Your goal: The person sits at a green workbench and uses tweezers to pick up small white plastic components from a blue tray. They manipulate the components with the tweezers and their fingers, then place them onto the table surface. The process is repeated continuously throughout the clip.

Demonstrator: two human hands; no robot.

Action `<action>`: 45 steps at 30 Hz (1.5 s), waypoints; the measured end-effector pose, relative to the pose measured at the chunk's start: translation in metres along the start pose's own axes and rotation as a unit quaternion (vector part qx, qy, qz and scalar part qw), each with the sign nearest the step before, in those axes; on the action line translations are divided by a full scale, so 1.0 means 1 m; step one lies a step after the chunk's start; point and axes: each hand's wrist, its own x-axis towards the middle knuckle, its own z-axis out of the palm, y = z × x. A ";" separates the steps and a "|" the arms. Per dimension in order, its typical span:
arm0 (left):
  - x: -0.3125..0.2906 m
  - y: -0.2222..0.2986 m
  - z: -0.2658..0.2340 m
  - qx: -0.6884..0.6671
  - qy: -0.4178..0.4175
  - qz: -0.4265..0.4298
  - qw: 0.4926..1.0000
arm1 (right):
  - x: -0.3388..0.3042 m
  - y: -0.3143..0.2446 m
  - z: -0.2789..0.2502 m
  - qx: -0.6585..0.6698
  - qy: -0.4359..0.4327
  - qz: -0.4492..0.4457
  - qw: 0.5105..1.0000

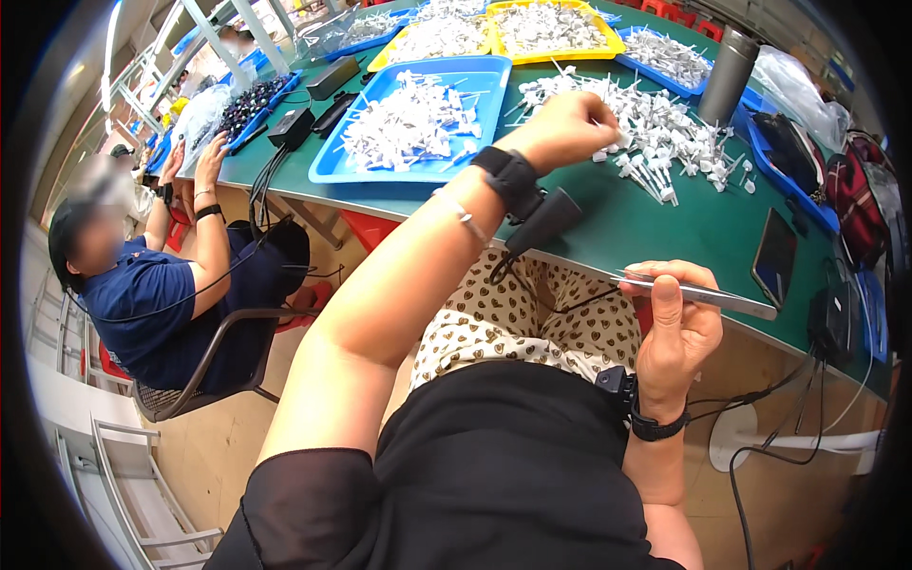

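Reaching over a green bench (pixel 617 223) in the head view, the left hand (pixel 570 128) curls its fingers at a loose pile of small white plastic pieces (pixel 670 138), right of a blue tray (pixel 494 104); whether it grips one is unclear. The right hand (pixel 679 328), nearer the body, pinches metal tweezers (pixel 727 300).

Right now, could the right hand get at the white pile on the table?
Likely yes: nothing visible blocks the way from the right hand to the pile, though that hand holds tweezers and the left hand is at the pile.
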 end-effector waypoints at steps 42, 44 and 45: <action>-0.240 0.001 0.039 -0.159 0.121 -0.030 0.979 | -0.035 0.027 0.032 -0.116 -0.130 0.033 0.984; -0.240 0.001 0.039 -0.147 0.122 -0.027 0.981 | -0.035 0.029 0.036 -0.127 -0.104 0.015 0.986; -0.240 0.001 0.039 -0.142 0.124 -0.022 0.982 | -0.035 0.029 0.036 -0.133 -0.106 0.011 0.985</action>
